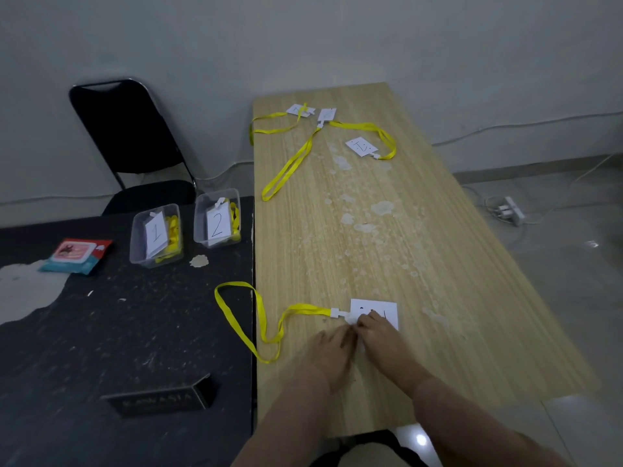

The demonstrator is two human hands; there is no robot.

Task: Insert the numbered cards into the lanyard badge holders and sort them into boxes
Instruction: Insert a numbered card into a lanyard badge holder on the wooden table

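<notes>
A white numbered card [382, 309] lies near the front of the wooden table [421, 264], at a clear badge holder clipped to a yellow lanyard [259, 318]. My left hand [332, 353] pinches the holder's near edge. My right hand [381, 338] has its fingertips curled on the card, covering part of the writing. Both hands meet at the holder's left corner. On the black table stand two clear boxes, box 1 [138, 241] and box 2 [200, 224], each with a numbered badge and yellow lanyard inside.
At the table's far end lie three more white cards, one [360, 146], another [327, 114] and a third [299, 110], with yellow lanyards [290, 163]. A wipes packet [76, 256] and a dark nameplate [161, 399] sit on the black table [101, 332]. A black chair [128, 129] stands behind.
</notes>
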